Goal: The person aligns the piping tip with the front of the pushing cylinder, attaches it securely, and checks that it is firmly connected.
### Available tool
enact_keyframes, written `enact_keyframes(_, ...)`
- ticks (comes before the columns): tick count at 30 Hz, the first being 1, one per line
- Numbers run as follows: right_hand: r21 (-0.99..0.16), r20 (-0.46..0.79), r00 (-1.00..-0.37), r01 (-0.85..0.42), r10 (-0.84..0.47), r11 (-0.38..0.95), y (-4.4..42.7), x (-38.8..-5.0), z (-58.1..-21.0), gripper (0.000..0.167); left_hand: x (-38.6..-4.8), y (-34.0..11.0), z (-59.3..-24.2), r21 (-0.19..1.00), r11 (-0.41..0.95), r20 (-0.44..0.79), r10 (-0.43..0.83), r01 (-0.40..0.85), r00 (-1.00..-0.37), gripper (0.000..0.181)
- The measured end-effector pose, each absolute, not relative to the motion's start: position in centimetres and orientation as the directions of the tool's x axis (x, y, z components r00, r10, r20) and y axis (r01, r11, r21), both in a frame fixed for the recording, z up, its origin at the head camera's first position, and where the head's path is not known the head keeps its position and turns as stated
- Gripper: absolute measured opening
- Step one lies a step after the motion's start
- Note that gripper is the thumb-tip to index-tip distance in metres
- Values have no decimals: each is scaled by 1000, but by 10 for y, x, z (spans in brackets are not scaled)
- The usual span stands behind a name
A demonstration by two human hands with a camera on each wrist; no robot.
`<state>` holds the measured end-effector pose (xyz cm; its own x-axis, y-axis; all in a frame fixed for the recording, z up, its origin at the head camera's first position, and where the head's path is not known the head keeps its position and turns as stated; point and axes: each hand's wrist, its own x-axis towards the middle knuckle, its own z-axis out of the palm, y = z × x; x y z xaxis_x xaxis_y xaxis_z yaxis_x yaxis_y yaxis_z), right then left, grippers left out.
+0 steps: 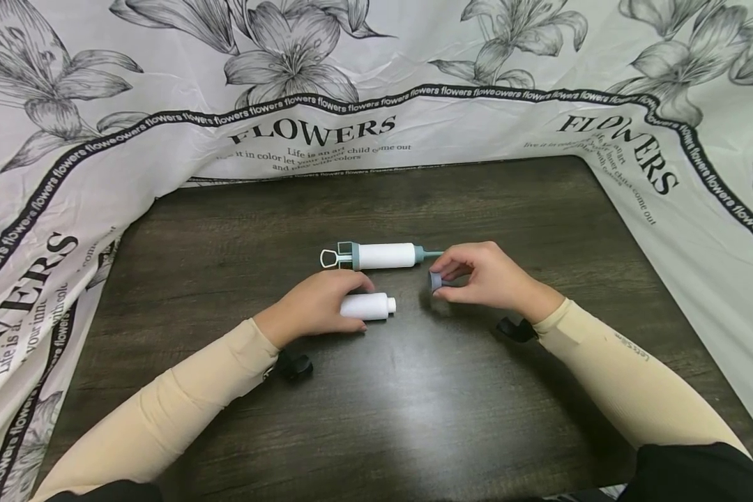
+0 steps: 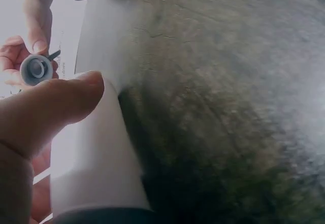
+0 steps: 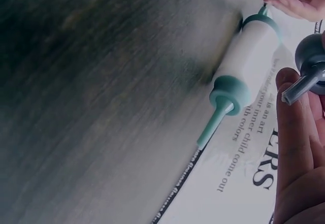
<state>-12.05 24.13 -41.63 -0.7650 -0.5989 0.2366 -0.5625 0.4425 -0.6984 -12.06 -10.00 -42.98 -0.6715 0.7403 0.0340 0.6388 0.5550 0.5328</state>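
Dark wood-grain worktop (image 1: 414, 432), teal-ended syringe (image 1: 385, 256) lying on it. Nearest: person's beige L sleeve (image 1: 157, 397) & R sleeve (image 1: 621, 376), both nearside of syringe. Next, L hand (image 1: 316, 303), grip closed round white tube (image 1: 365, 307), thumb one side, fingers the other; tube is just nearside of syringe barrel, approx. parallel, narrow white end pointing R. R hand (image 1: 492, 279) by syringe nozzle, grip pinching grey cap (image 1: 436, 280) just nearside of nozzle; rt-wrist view shows short spout on cap. Cap & tube apart, cap's open side twd tube. Syringe: handle L, nozzle R, tip hidden by R hand in head view. Beyond syringe, white cloth (image 1: 439, 42) w/ blk flower print & "FLOWERS" lettering.
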Motion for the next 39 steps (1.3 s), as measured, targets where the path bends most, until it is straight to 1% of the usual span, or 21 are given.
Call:
enact_keyframes(7,-693,247,-761,-572,-600,439,242,-120,-419,32,-117,-100,-435,526,560,67,723,640,-688,46)
enact_keyframes(13,-692,256,-762,-574,-595,437,242,-118,-418,32,-120,-91,-424,523,535,127,721,663,-681,43)
enact_keyframes(19,-705,257,-762,-569,-595,424,242,-117,-420,32,-126,-77,-410,516,497,177,735,698,-655,42)
enact_keyframes(26,-729,261,-765,-556,-589,399,240,-115,-418,32,-126,-64,-402,495,461,209,759,737,-616,42)
enact_keyframes(32,-731,270,-755,-565,-598,383,239,-115,-415,32,-124,-59,-402,479,451,240,758,753,-607,43)
enact_keyframes(39,-723,275,-745,-577,-608,380,240,-115,-413,32,-125,-56,-402,480,451,239,758,753,-606,41)
